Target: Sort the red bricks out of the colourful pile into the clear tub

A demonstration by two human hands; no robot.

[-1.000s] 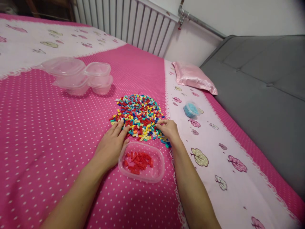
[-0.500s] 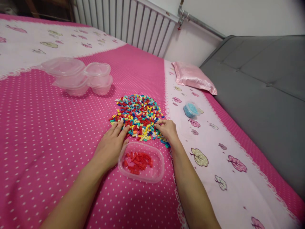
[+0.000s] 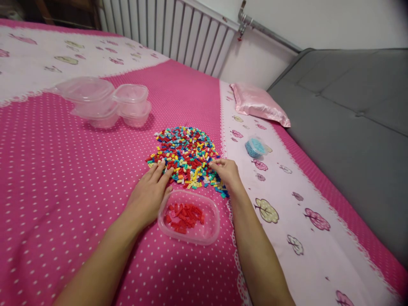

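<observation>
Brick pile (image 3: pixel 186 155): left hand (image 3: pixel 149 193) rests flat, fingers apart, on its near edge; right hand (image 3: pixel 227 172), fingers together, touches its right edge.

open spotted bedspread (image 3: pixel 63 178) left of hands, red-brick tub (image 3: pixel 190 216) between wrists, brick pile (image 3: pixel 186 154) ahead

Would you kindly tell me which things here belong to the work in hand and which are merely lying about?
In hand: left hand, right hand, pile of mixed coloured pieces, tub of red pieces.
Lying about: stacked clear tubs, tub of blue pieces, pink pillow, radiator, grey sofa.
</observation>
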